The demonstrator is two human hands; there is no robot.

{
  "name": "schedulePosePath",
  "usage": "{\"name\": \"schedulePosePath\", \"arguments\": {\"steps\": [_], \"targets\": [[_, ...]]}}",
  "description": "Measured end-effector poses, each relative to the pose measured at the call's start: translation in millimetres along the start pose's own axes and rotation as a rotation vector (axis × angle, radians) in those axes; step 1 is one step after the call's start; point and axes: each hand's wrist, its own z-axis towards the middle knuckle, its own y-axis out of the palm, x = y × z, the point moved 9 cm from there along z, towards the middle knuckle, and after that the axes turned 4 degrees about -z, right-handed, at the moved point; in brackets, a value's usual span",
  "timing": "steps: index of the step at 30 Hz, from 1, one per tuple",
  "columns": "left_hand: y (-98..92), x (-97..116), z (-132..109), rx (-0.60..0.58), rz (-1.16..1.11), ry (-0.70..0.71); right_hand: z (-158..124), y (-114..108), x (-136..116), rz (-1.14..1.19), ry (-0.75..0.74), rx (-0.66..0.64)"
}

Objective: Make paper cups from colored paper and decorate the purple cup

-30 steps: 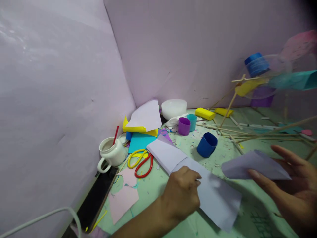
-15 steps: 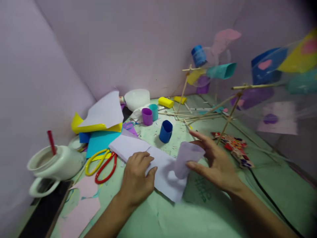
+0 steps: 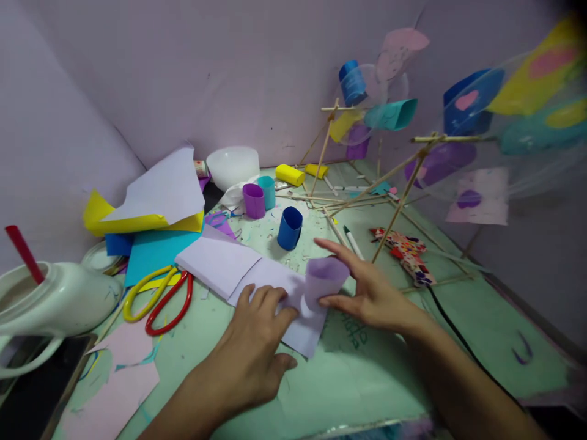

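Table (image 3: 362,385): green.
Tube (image 3: 323,278): lilac paper, pinched in your right hand (image 3: 373,293).
Sheet (image 3: 217,260): beneath your unclenched left hand (image 3: 257,336).
Change: tube upright, sideways a second ago.

You can read no words for certain: the dark green handwriting (image 3: 356,333) on the pale green, flat tabletop (image 3: 348,388), lower centre-right, is unclear.

Your left hand (image 3: 257,339) covers part of the lilac sheet (image 3: 229,264); your right hand's (image 3: 373,293) thumb covers a bit of the lilac tube (image 3: 324,278). The scissors' (image 3: 189,293) blades are hidden. The left edge cuts off the white pot (image 3: 87,293) and dark phone (image 3: 32,391); at right, the nearer pinwheel (image 3: 523,135) is blurred.
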Motion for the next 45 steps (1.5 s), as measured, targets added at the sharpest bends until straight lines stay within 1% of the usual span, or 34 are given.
{"name": "schedulePosePath", "arguments": {"steps": [3, 6, 8, 10, 12, 14, 16, 18, 20, 21, 23, 26, 28, 30, 33, 34, 36, 39, 42, 45], "targets": [[5.4, 12, 0, 0.053, 0.023, 0.138, -12, -23, 19, 0.215, 0.154, 0.206], [11.4, 25, 1, 0.177, 0.125, 0.273, -32, -37, 43, 0.402, 0.271, 0.375], [15.3, 34, 4, 0.261, 0.211, 0.296, -42, -41, 53, 0.444, 0.291, 0.436], [18.2, 40, 9, 0.317, 0.28, 0.241, -47, -40, 59, 0.445, 0.296, 0.448], [20.7, 43, 15, 0.319, 0.296, 0.144, -48, -37, 59, 0.443, 0.287, 0.427], [20.5, 41, 20, 0.285, 0.226, 0.039, -46, -32, 56, 0.479, 0.277, 0.386], [11.6, 32, 23, 0.308, 0.066, -0.063, -44, -25, 50, 0.519, 0.278, 0.331], [-2.1, 21, 23, 0.383, -0.116, -0.118, -42, -18, 42, 0.513, 0.268, 0.268], [-11.3, 16, 25, 0.423, -0.229, -0.088, -41, -11, 31, 0.446, 0.223, 0.221], [-12.2, 16, 26, 0.412, -0.26, -0.053, -40, -8, 25, 0.401, 0.19, 0.207], [-10.9, 18, 28, 0.395, -0.293, 0.005, -39, -1, 12, 0.326, 0.09, 0.177], [-6.7, 17, 23, 0.417, -0.3, 0.049, -40, 9, -9, 0.272, -0.12, 0.121], [-3.7, 18, 18, 0.436, -0.285, 0.089, -42, 11, -14, 0.247, -0.191, 0.125], [-1.2, 18, 15, 0.447, -0.264, 0.118, -43, 12, -8, 0.22, -0.154, 0.131], [1.4, 15, 15, 0.434, -0.236, 0.099, -45, 18, 0, 0.187, -0.082, 0.101], [1.8, 14, 17, 0.421, -0.233, 0.086, -46, 18, -1, 0.175, -0.09, 0.099], [1.6, 14, 20, 0.395, -0.24, 0.076, -47, 17, -8, 0.163, -0.151, 0.107], [-2.5, 15, 22, 0.408, -0.253, 0.111, -49, 16, -18, 0.168, -0.228, 0.096], [-1.0, 13, 20, 0.417, -0.214, 0.134, -49, 18, -16, 0.159, -0.197, 0.064], [5.9, 5, 18, 0.416, -0.159, 0.081, -48, 26, -6, 0.144, -0.127, 0.024]]}}
